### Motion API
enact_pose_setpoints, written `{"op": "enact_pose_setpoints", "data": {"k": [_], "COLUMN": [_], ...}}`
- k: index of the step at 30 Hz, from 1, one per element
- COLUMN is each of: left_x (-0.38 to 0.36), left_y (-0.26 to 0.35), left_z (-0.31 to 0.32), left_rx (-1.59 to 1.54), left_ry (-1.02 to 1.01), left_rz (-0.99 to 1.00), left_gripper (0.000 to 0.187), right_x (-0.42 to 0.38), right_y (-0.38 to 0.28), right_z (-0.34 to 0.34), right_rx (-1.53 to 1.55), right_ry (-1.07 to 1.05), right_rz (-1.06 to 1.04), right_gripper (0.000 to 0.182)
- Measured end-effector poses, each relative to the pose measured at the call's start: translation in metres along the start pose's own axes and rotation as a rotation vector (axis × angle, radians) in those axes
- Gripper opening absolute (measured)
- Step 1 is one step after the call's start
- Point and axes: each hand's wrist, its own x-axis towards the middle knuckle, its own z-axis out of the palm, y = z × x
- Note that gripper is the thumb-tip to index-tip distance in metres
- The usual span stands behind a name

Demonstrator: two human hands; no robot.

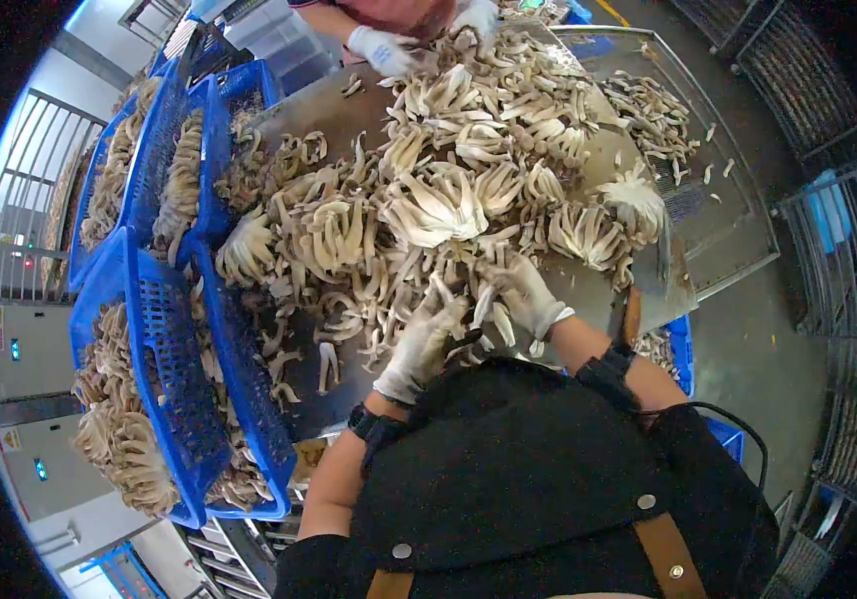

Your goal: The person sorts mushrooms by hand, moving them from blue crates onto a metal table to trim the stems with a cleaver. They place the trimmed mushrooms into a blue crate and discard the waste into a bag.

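My left hand, in a white work glove, is closed around pale mushroom stems at the near edge of the pile. A dark, narrow thing shows beside its fingers; I cannot make out what it is. My right hand, also gloved, has its fingers bent round a mushroom just to the right. A large cluster of mushrooms lies right beyond both hands, cut base up. Loose mushrooms spread over the metal table around them.
Blue crates filled with mushrooms line the left side. Across the table, a person's gloved hands work in the pile. A metal tray with loose mushrooms is at right, near a brown handle-like piece. Racks stand farther right.
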Motion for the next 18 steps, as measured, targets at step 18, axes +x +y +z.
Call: {"op": "enact_pose_setpoints", "data": {"k": [18], "left_x": [-0.021], "left_y": [-0.002], "left_z": [0.0], "left_rx": [0.571], "left_ry": [0.313], "left_rz": [0.28], "left_gripper": [0.035], "right_x": [0.002], "right_y": [0.029], "right_z": [-0.012], "right_rx": [-0.935], "right_ry": [-0.183], "right_rz": [-0.24], "right_gripper": [0.064]}}
